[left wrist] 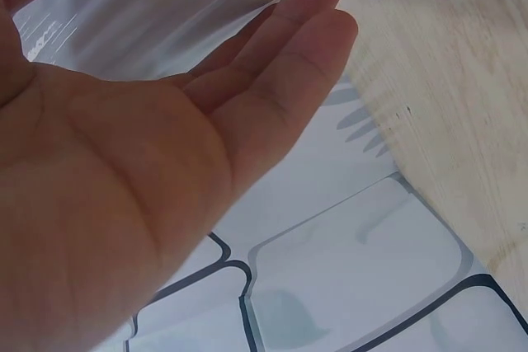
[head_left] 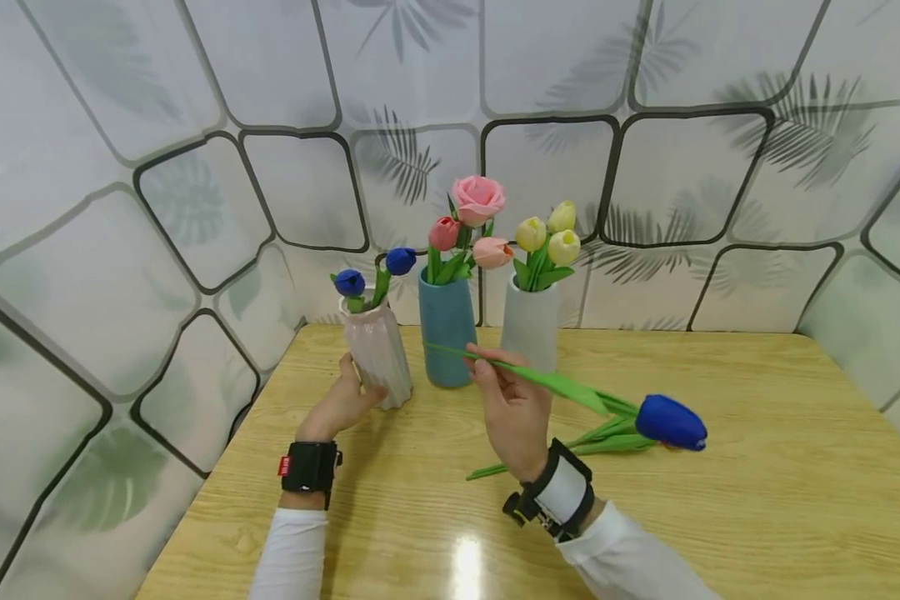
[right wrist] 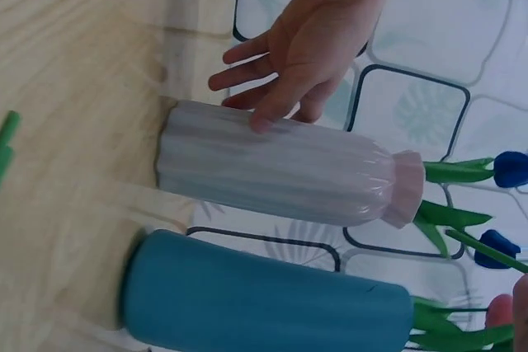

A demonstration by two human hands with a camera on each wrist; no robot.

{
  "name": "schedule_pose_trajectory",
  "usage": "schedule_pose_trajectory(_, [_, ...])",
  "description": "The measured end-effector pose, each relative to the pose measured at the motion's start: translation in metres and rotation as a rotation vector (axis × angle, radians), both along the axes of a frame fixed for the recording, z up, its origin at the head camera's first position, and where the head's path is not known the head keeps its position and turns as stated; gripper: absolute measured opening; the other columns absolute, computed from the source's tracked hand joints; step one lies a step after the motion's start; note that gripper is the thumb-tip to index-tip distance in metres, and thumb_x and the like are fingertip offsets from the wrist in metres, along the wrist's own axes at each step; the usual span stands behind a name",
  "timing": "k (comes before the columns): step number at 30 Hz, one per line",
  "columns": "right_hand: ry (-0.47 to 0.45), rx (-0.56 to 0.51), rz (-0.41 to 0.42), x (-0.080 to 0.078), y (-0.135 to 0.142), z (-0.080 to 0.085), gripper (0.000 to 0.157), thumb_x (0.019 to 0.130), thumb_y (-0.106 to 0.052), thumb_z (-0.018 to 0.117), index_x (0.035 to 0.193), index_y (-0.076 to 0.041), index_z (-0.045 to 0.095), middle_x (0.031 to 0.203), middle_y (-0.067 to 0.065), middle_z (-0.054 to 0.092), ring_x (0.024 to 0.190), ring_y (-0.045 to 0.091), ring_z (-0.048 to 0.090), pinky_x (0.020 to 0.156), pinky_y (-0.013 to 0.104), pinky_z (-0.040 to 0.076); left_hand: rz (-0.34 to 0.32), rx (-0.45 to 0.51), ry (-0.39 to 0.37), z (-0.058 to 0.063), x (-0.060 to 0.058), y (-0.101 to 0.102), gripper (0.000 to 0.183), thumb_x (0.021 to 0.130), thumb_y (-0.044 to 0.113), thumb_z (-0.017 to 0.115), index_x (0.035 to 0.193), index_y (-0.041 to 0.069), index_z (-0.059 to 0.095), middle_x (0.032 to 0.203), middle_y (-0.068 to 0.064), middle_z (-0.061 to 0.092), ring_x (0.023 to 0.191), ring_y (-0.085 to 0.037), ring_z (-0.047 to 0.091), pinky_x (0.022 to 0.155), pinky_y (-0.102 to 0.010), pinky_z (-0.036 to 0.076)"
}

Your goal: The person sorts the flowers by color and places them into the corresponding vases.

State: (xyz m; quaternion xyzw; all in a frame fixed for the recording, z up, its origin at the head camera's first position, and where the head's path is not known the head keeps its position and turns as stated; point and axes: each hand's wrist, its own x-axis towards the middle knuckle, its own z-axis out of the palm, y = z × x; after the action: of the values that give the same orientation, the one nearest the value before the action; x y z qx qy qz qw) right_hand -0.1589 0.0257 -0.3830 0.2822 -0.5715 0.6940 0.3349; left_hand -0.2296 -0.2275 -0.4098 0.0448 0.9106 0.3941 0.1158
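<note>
My left hand (head_left: 348, 396) rests with straight fingers against the side of a pale pink ribbed vase (head_left: 381, 357) holding two blue tulips (head_left: 349, 283). In the right wrist view the left hand (right wrist: 305, 51) touches the pink vase (right wrist: 272, 172) with its fingertips only. The left wrist view shows the left hand (left wrist: 140, 162) with its palm flat. My right hand (head_left: 512, 408) pinches the green stem of a blue tulip (head_left: 671, 422), held nearly level above the table, its cut end pointing toward the vases.
A blue vase (head_left: 446, 333) with a pink rose and tulips and a white vase (head_left: 530, 323) with yellow tulips stand behind my hands. Another green stem (head_left: 495, 468) lies on the wooden table (head_left: 757, 467). Patterned walls close in the back and left.
</note>
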Motion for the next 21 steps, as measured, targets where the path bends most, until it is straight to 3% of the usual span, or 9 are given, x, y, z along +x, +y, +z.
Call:
schedule_pose_trajectory(3, [0.031,0.034,0.014,-0.004,-0.009,0.009,0.024,0.098,0.010,0.051,0.119,0.016,0.060,0.119,0.034,0.061,0.109,0.019,0.068,0.089,0.037,0.055,0.002,-0.004,0.001,0.000,0.000,-0.001,0.093,0.102,0.029,0.052,0.151,-0.006,-0.018,0.151,-0.042,0.022,0.140,-0.048,0.032,0.112,-0.057,0.030])
schedule_pose_trajectory(9, [0.027,0.072,0.025,-0.010,-0.026,0.025,0.027,0.097,0.012,0.051,0.123,0.014,0.060,0.122,0.032,0.061,0.112,0.024,0.066,0.092,0.041,0.053,0.004,0.001,0.000,0.000,0.001,-0.001,0.094,0.101,0.030,0.054,0.152,-0.006,-0.017,0.151,-0.042,0.024,0.139,-0.048,0.033,0.112,-0.057,0.030])
schedule_pose_trajectory(15, [-0.091,0.169,0.068,-0.019,-0.039,0.042,0.030,0.102,0.000,0.051,0.129,0.008,0.059,0.127,0.024,0.062,0.116,0.031,0.063,0.098,0.038,0.050,0.001,-0.007,0.010,0.000,0.001,-0.003,0.093,0.101,0.031,0.053,0.151,-0.008,-0.015,0.150,-0.042,0.024,0.139,-0.049,0.034,0.112,-0.057,0.030])
schedule_pose_trajectory(21, [-0.187,0.336,0.024,-0.038,-0.049,0.047,0.032,0.105,-0.011,0.048,0.133,0.001,0.058,0.122,0.018,0.066,0.114,0.030,0.063,0.094,0.038,0.052,0.000,0.004,0.024,-0.001,0.001,-0.002,0.091,0.101,0.029,0.054,0.151,-0.009,-0.012,0.147,-0.043,0.029,0.136,-0.048,0.037,0.111,-0.057,0.032])
